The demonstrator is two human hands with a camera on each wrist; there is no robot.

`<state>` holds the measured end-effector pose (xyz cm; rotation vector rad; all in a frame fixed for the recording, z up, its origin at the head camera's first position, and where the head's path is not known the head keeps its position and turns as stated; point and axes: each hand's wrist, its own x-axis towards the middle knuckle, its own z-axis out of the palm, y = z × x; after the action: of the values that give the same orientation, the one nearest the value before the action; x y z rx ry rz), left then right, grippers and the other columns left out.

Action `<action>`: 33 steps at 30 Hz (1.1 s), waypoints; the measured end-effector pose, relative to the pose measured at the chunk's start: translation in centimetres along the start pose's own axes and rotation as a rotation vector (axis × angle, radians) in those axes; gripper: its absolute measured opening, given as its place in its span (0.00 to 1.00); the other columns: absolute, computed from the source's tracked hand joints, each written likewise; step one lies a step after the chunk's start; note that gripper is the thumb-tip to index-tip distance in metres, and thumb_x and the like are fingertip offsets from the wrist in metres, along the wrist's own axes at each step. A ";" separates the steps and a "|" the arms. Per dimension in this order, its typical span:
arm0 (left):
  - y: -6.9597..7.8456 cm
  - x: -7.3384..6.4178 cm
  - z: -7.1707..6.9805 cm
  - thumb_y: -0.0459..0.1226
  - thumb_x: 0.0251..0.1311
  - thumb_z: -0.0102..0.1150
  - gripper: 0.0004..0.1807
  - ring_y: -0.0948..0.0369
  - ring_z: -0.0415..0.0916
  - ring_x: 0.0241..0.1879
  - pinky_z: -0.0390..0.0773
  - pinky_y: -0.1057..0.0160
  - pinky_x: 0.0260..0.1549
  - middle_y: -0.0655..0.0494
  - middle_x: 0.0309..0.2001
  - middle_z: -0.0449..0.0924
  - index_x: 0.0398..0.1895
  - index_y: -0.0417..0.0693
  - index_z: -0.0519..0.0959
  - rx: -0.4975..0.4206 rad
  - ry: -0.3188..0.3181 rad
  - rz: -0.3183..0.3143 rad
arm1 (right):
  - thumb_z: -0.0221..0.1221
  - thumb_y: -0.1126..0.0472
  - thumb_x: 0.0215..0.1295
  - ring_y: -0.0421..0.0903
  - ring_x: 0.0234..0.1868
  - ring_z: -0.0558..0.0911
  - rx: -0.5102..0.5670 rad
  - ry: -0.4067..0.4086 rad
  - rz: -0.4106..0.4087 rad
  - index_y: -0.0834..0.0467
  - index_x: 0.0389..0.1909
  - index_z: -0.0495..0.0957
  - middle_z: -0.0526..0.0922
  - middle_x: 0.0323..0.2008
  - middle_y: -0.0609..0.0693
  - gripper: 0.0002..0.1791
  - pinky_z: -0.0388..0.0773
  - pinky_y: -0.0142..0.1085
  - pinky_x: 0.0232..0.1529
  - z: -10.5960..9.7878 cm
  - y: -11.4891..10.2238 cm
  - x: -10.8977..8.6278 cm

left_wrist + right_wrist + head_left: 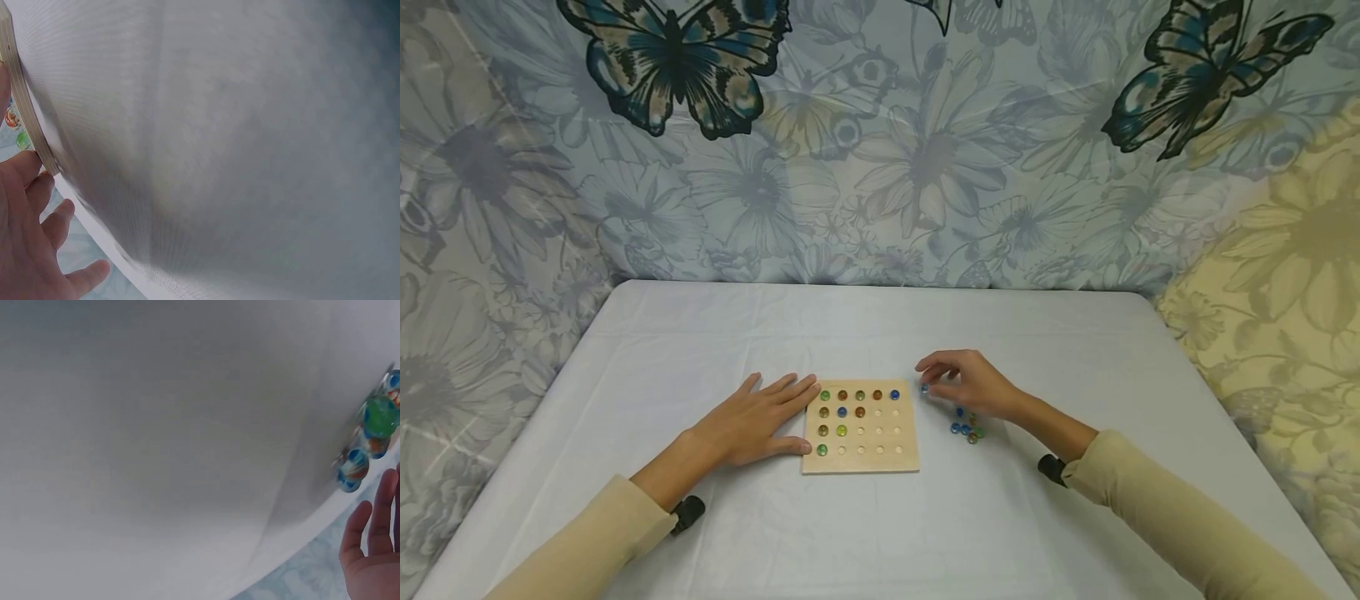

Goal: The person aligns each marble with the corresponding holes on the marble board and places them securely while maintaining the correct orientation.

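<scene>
A square wooden board [880, 451] with rows of round hollows lies on the table, glass marbles filling its top row and part of the left side. My left hand [767, 421] is spread flat at the board's left edge, thumb and fingertips touching it. Just off the board's upper right corner, my right hand [972, 384] pinches a blue marble [924, 388] between thumb and fingers. A small cluster of loose marbles [966, 427] lies below that hand. The right wrist view shows green and blue-orange marbles [380, 417] beyond the fingers; the pinched one is hidden there.
A white cloth [760, 533] covers the table, its back edge meeting a hanging fabric [925, 167] printed with flowers and butterflies. Dark wrist devices [688, 514] show at both sleeve cuffs.
</scene>
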<state>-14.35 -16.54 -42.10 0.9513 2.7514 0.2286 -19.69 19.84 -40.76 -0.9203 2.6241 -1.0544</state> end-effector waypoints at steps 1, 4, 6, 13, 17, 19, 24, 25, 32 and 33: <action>0.0 0.0 0.0 0.68 0.65 0.46 0.47 0.51 0.48 0.77 0.46 0.33 0.70 0.58 0.79 0.49 0.80 0.55 0.52 0.000 0.000 0.000 | 0.67 0.70 0.60 0.44 0.43 0.85 0.006 -0.005 -0.005 0.63 0.51 0.82 0.88 0.41 0.49 0.17 0.80 0.46 0.46 0.1 -0.1 0.1; 0.0 0.0 0.0 0.68 0.65 0.46 0.47 0.51 0.48 0.77 0.46 0.33 0.70 0.58 0.79 0.48 0.80 0.55 0.52 0.003 -0.001 -0.001 | 0.67 0.69 0.61 0.42 0.43 0.84 0.025 -0.019 -0.004 0.62 0.52 0.82 0.88 0.41 0.47 0.17 0.79 0.45 0.46 0.5 -0.4 0.2; 0.0 0.0 0.1 0.68 0.65 0.46 0.47 0.51 0.48 0.77 0.46 0.34 0.70 0.58 0.79 0.48 0.80 0.55 0.52 0.005 0.000 0.000 | 0.67 0.69 0.62 0.42 0.43 0.84 0.038 -0.023 -0.011 0.62 0.52 0.82 0.88 0.41 0.47 0.17 0.78 0.46 0.46 0.8 -0.6 0.2; 0.0 0.0 0.0 0.68 0.65 0.46 0.47 0.51 0.49 0.77 0.46 0.33 0.70 0.58 0.79 0.49 0.80 0.55 0.52 0.007 0.004 0.002 | 0.67 0.68 0.62 0.41 0.43 0.85 0.070 -0.047 -0.057 0.61 0.52 0.82 0.88 0.40 0.46 0.17 0.78 0.46 0.46 1.7 -1.3 0.3; -0.1 0.0 0.0 0.68 0.65 0.46 0.47 0.51 0.49 0.77 0.47 0.33 0.69 0.58 0.79 0.49 0.80 0.55 0.52 0.008 0.005 0.004 | 0.67 0.68 0.61 0.40 0.43 0.85 0.093 -0.069 -0.060 0.61 0.52 0.82 0.88 0.40 0.46 0.17 0.78 0.46 0.46 2.3 -1.8 0.5; -0.1 0.0 0.0 0.68 0.65 0.46 0.47 0.51 0.49 0.77 0.47 0.33 0.69 0.57 0.79 0.49 0.80 0.54 0.52 0.010 0.005 0.005 | 0.68 0.68 0.61 0.39 0.43 0.85 0.097 -0.079 -0.054 0.61 0.51 0.82 0.88 0.40 0.46 0.17 0.78 0.45 0.46 2.6 -2.0 0.6; 0.0 0.0 -0.1 0.68 0.65 0.46 0.47 0.51 0.49 0.77 0.47 0.33 0.69 0.57 0.79 0.49 0.80 0.54 0.52 0.010 0.002 0.005 | 0.68 0.68 0.61 0.38 0.44 0.85 0.090 -0.095 -0.039 0.60 0.51 0.82 0.89 0.41 0.45 0.17 0.78 0.46 0.47 3.1 -2.4 0.8; 0.0 0.0 -0.1 0.68 0.65 0.46 0.47 0.50 0.49 0.77 0.47 0.33 0.69 0.57 0.79 0.49 0.80 0.54 0.52 0.009 0.002 0.005 | 0.68 0.68 0.61 0.38 0.44 0.85 0.085 -0.097 -0.040 0.60 0.51 0.82 0.89 0.41 0.45 0.16 0.78 0.45 0.47 3.2 -2.5 0.8; -0.1 0.0 0.0 0.68 0.65 0.46 0.47 0.51 0.48 0.77 0.47 0.33 0.69 0.57 0.79 0.49 0.80 0.55 0.52 0.009 0.001 0.004 | 0.67 0.69 0.62 0.37 0.43 0.84 0.029 -0.098 -0.044 0.59 0.50 0.82 0.88 0.40 0.43 0.16 0.79 0.42 0.45 3.5 -2.4 0.9; -0.1 0.0 0.0 0.68 0.64 0.46 0.47 0.51 0.48 0.77 0.46 0.33 0.69 0.57 0.79 0.49 0.80 0.55 0.52 0.009 0.000 0.003 | 0.67 0.69 0.62 0.37 0.43 0.84 0.026 -0.097 -0.048 0.59 0.50 0.82 0.88 0.40 0.43 0.16 0.79 0.41 0.45 3.5 -2.3 0.9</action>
<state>-14.41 -16.60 -42.11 0.9580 2.7538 0.2167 -17.97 16.03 -41.71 -1.0066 2.5162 -1.0256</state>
